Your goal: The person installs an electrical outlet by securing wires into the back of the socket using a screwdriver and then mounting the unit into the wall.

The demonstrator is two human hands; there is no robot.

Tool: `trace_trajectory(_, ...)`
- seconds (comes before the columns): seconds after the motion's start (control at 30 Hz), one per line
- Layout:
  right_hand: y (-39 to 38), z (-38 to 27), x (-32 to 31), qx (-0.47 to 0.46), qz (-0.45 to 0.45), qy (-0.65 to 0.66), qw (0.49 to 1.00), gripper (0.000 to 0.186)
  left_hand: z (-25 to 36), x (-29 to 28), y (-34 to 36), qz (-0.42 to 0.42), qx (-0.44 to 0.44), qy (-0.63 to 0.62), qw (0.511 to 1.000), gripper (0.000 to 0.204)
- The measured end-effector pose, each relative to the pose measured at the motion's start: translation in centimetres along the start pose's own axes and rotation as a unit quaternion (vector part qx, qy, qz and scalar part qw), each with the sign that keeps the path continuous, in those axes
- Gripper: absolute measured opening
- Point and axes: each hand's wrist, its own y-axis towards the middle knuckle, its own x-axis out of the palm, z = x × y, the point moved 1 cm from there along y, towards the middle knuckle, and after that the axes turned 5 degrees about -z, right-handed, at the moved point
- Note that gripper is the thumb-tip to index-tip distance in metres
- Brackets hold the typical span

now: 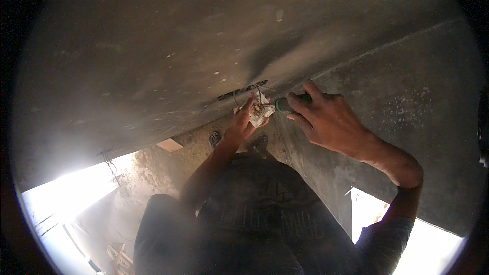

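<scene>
My left hand [241,122] is closed around a white electrical switch or socket plate [261,116], its wired back facing up. Thin wires [236,97] run from the plate to a dark slot-like opening [242,90] in the wall. My right hand [326,119] grips the dark and green handle of a screwdriver [283,104] from the right side. Its shaft points left, and the tip reaches the plate's back, where the exact contact point is too small to make out.
A grey plastered wall [153,61] stands close in front, meeting a second wall [407,97] on the right. Loose wires [111,168] hang from the wall at lower left. A flat light-coloured piece [169,145] lies on the floor near my feet. Bright openings [76,188] show at both lower sides.
</scene>
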Motion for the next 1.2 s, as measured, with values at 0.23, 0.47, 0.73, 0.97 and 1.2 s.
trace_trajectory(0.23, 1.0, 1.1, -0.8, -0.146, 0.074, 0.002, 0.987, 0.028, 0.2, 0.3, -0.3, 0.043, -0.002, 0.044, 0.998, 0.044)
trace_trajectory(0.47, 0.6, 0.5, -0.7, -0.055, 0.056, -0.029, 0.997, 0.030, 0.3, 0.3, -0.2, 0.019, 0.006, 0.051, 0.998, 0.048)
trace_trajectory(0.73, 1.5, 0.6, -3.0, -0.152, -0.093, -0.138, 0.974, 0.039, 0.1, -0.1, -0.1, 0.004, 0.030, 0.052, 0.998, 0.039)
trace_trajectory(0.97, 1.4, 0.3, -2.0, -0.046, -0.028, 0.011, 0.999, 0.040, 0.4, 0.0, -0.2, 0.039, 0.005, 0.065, 0.997, 0.038)
trace_trajectory(1.2, 1.6, 1.1, -2.4, -0.122, -0.043, -0.079, 0.988, 0.041, 0.4, 0.1, -0.3, 0.054, 0.014, 0.057, 0.997, 0.038)
